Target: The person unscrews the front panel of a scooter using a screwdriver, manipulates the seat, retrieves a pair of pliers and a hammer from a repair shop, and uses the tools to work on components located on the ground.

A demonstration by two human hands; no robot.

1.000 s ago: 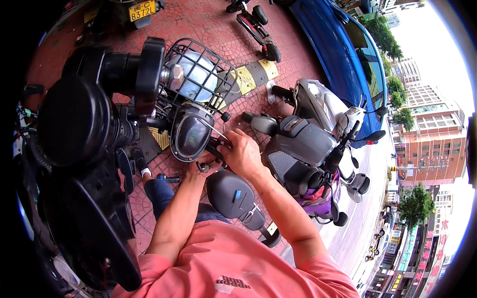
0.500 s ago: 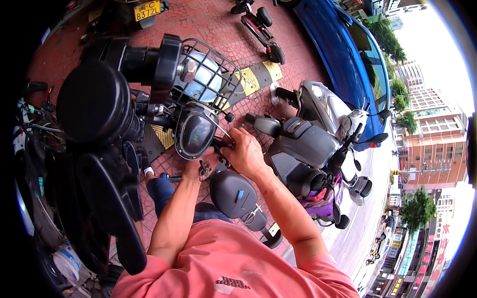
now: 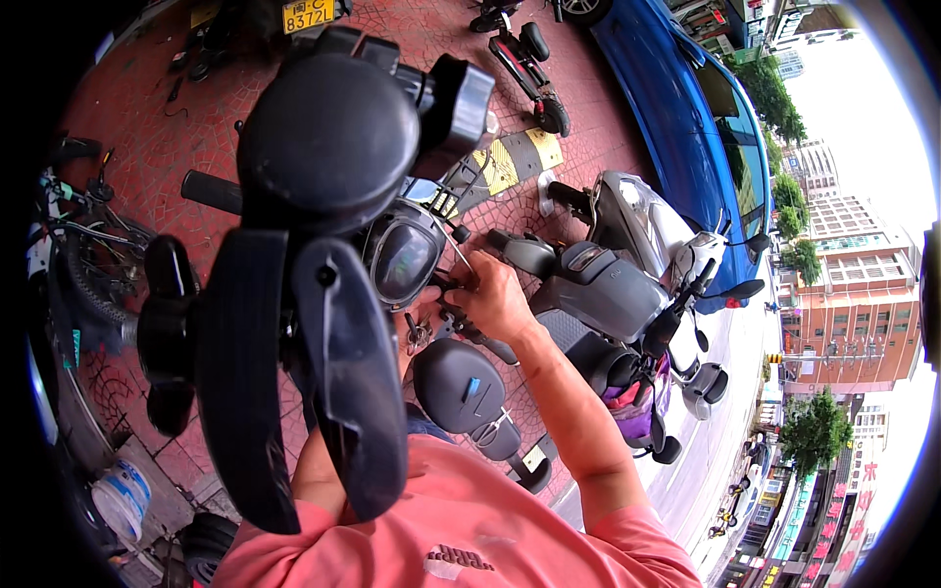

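Close under the scooter's dark display housing (image 3: 404,257), both of my hands are together at the handlebar area. My right hand (image 3: 490,304) is closed, its fingers curled around something dark that I cannot make out. Just left of it, my left hand (image 3: 421,312) shows only in part. Its fingers look bent around a part under the housing, and what they hold is hidden. A small metal piece (image 3: 416,338) shows beside that hand. A large black fixture (image 3: 328,147) with a round cap and long curved arms hangs in front, covering my left forearm and part of the scooter.
Below my hands is a dark seat (image 3: 459,385) with a blue mark. Grey scooters (image 3: 608,289) stand to the right, before a blue car (image 3: 652,108). A kick scooter (image 3: 524,73) is at the top, bicycles (image 3: 93,235) and a white bucket (image 3: 123,500) at left.
The black fixture has swung right and nearer the middle, now covering the left forearm and most of the wire basket. My hands stay at the same spot under the display, shifted slightly right.
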